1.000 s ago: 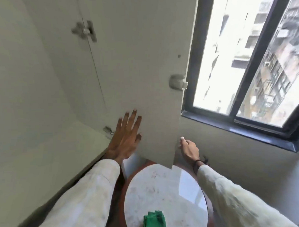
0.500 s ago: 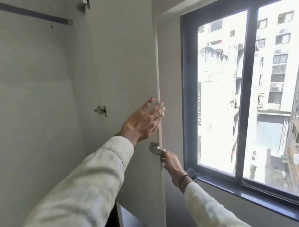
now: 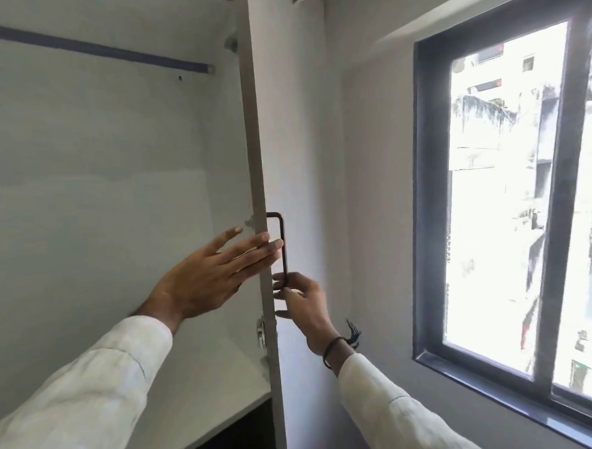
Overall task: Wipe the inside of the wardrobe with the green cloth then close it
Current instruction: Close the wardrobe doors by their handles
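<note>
The white wardrobe stands open on the left, with a dark hanging rail across its top. Its right door is seen edge-on, running down the middle of the view. My left hand lies flat with fingers spread against the door's edge, fingertips reaching past it. My right hand is on the outer side, fingers curled around the lower end of the dark door handle. The green cloth is out of view.
A white wall lies behind the door. A dark-framed window fills the right side, with buildings outside. A white shelf forms the wardrobe compartment's floor, with a dark space below it.
The view has lifted from the round table and green cloth to the door's edge. The door has swung toward me. My right hand has risen from the door's lower edge to the handle.
</note>
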